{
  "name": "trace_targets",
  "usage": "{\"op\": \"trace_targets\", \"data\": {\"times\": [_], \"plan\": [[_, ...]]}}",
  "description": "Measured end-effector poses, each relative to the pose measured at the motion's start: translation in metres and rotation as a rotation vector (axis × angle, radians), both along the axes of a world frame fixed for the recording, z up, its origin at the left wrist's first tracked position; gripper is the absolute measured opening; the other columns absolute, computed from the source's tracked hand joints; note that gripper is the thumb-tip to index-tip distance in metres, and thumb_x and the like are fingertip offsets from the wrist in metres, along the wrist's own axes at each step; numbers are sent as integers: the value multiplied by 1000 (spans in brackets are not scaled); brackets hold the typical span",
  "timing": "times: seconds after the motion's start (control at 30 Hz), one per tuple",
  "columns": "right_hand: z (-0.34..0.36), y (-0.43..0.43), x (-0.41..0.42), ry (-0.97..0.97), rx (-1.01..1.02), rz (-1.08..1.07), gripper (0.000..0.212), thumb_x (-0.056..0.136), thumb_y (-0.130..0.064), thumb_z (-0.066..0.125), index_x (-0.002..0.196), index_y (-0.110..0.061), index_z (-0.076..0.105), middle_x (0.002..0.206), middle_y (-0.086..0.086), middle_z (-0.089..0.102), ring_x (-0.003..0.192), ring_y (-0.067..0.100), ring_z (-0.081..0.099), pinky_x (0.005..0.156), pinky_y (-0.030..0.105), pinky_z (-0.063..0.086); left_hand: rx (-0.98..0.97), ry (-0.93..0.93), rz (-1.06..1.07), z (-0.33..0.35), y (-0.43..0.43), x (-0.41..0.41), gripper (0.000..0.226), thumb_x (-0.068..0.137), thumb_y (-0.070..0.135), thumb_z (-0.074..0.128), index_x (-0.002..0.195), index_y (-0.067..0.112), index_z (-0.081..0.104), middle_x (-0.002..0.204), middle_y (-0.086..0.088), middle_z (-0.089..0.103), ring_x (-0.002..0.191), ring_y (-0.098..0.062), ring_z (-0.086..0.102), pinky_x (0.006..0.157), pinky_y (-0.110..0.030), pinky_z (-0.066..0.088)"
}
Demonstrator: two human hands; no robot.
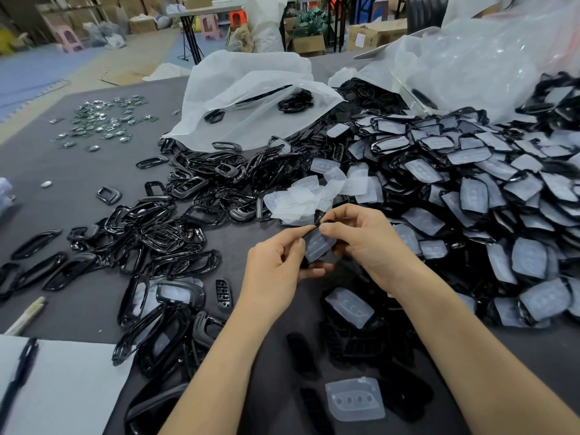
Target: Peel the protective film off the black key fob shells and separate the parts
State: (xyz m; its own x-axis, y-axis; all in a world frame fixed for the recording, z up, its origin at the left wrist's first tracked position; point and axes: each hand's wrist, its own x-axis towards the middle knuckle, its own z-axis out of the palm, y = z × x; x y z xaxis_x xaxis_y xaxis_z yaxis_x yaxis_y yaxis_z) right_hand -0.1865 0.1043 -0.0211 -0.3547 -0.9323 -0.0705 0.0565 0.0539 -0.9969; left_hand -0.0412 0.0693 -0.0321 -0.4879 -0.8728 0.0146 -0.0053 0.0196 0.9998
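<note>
Above the bench's (94, 171) near middle, the left hand (276, 265) and right hand (361, 240) both pinch one key fob shell (315, 243) at its top edge. It looks light and stiff; its film thin, clingy, best lifted from a corner.
</note>
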Motion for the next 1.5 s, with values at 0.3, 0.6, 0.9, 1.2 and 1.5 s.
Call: {"op": "trace_targets", "data": {"times": [0.3,0.6,0.9,1.2,1.5], "plan": [[1,-1,-1,0,-3,-67,21,86,1,64,72,-15,65,68,-1,64,68,13,59,60,23,49,121,173,48,5,1,1,24,101,9,45,100,7,69,81,-8,75,66,-28,73,58,-24,57],[2,-1,-1,19,-34,-116,19,87,-1,63,73,-14,65,72,3,63,74,19,58,73,34,49,97,155,16,5,4,-2,19,98,3,49,94,11,67,76,-1,73,62,-23,71,58,-22,56],[0,-2,-1,31,-33,-100,14,87,-3,64,77,-13,64,72,2,63,71,14,58,66,25,49,-64,-6,-10,-2,1,-3,24,92,6,61,106,25,64,63,3,66,45,-11,55,47,-20,47],[-3,0,3,148,-53,-34,15,89,-4,63,80,-16,63,72,2,65,61,7,58,51,18,47,-99,-42,7,-4,-2,0,40,92,1,56,101,37,69,52,10,54,45,-11,47,46,-20,42],[0,1,7,-30,-143,46,28,82,3,69,102,-16,63,76,-1,69,75,11,66,71,20,53,-88,87,70,2,-2,1,35,93,-2,55,109,27,65,50,9,53,43,-8,47,44,-19,41]]}}
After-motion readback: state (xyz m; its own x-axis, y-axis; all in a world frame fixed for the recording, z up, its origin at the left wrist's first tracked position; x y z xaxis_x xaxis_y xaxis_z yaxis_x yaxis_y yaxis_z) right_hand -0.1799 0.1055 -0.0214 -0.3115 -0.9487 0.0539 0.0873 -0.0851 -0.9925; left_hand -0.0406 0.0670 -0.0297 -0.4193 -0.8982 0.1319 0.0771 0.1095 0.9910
